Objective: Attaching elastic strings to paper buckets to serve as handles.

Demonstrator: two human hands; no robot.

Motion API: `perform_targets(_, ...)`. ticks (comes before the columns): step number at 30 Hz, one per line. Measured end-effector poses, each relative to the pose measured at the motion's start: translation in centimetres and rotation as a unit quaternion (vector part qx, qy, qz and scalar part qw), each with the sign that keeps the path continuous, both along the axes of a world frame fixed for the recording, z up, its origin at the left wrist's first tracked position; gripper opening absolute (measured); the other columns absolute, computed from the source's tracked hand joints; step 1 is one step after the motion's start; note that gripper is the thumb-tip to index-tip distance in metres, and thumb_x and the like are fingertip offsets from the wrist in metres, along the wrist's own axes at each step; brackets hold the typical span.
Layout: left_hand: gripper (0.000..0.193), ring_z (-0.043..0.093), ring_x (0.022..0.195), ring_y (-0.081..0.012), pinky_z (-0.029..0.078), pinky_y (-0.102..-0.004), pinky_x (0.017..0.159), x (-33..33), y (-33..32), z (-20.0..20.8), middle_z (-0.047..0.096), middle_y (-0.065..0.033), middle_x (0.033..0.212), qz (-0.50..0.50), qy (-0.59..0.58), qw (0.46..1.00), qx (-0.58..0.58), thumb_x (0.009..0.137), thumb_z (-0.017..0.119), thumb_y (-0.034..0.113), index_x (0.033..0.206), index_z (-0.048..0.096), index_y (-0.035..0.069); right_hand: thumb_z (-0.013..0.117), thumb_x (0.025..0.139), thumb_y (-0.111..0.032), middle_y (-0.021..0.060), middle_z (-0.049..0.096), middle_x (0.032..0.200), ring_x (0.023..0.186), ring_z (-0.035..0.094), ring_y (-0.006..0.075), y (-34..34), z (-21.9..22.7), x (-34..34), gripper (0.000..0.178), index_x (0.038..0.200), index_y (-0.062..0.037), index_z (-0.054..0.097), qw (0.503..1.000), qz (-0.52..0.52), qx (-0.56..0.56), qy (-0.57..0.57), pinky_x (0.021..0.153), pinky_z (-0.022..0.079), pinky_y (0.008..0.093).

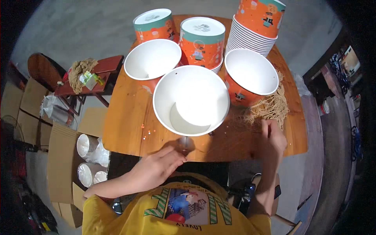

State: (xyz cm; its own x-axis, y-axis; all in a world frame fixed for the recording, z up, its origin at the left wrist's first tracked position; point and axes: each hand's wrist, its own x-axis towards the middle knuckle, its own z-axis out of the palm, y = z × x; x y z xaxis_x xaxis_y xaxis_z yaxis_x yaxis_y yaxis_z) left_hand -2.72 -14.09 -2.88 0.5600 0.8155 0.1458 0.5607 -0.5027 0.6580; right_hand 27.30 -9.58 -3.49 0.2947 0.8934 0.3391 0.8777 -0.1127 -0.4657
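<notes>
A large white-lined paper bucket (192,100) stands at the middle of the table, its mouth toward me and a small hole near its rim. Just in front of it, at the table edge, my left hand (158,163) has its fingertips pinched together; what they hold, if anything, I cannot make out. A small shiny upright piece (187,143) shows between that hand and the bucket. My right hand (274,136) is closed beside a loose pile of tan cords (276,105); its grip is hidden. Another open bucket (250,72), orange outside, leans next to the cords.
A third open bucket (152,58) sits at the left. Behind are upturned orange-and-green buckets (201,43) and a tall nested stack (250,37). Small beads (145,132) lie on the wooden table (125,117). A cardboard box (62,156) with wrapped buckets stands at the lower left.
</notes>
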Motion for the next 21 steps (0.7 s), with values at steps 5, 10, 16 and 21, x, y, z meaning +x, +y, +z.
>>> perform_targets(5,0.019,0.060,0.074,-0.0252,0.052,-0.0333,0.062,2.0,0.8,2.3,0.054,-0.0088,0.085,-0.061,0.038,0.988,0.138,0.082,0.062,0.006,0.101,0.057,0.003,0.054,0.089,-0.005,0.0066,0.063,0.091,0.081,0.060,0.0116,-3.1,2.2,-6.9,0.020,0.108,-0.0009,0.059,0.838,0.398,-0.057,0.369,0.067,0.050,0.0259)
perform_targets(10,0.025,0.059,0.071,-0.0253,0.049,-0.0329,0.061,2.5,2.0,3.0,0.055,-0.0086,0.083,-0.066,0.006,0.979,0.191,0.081,0.063,0.007,0.103,0.055,0.004,0.058,0.088,-0.007,0.0054,0.059,0.089,0.079,0.055,0.0084,-3.4,2.6,-8.0,0.017,0.104,-0.0011,0.059,0.808,0.392,-0.138,0.418,0.066,0.047,0.0240)
perform_targets(16,0.022,0.058,0.072,-0.0294,0.048,-0.0357,0.062,2.5,4.1,2.8,0.055,-0.0107,0.080,-0.029,-0.064,0.975,0.208,0.085,0.062,0.009,0.105,0.054,0.003,0.062,0.086,-0.007,0.0011,0.050,0.073,0.066,0.047,0.0073,-2.5,0.7,-7.0,0.008,0.089,-0.0019,0.057,0.841,0.433,-0.022,0.324,0.059,0.039,0.0213)
perform_targets(21,0.034,0.057,0.084,-0.0345,0.047,-0.0409,0.078,3.3,5.7,4.5,0.057,-0.0134,0.089,-0.014,0.061,0.985,0.163,0.078,0.071,0.019,0.104,0.057,0.004,0.060,0.090,-0.017,0.0080,0.058,0.078,0.072,0.060,0.0188,-2.1,-1.0,-6.2,0.015,0.092,-0.0024,0.058,0.856,0.335,-0.073,0.387,0.067,0.048,0.0323)
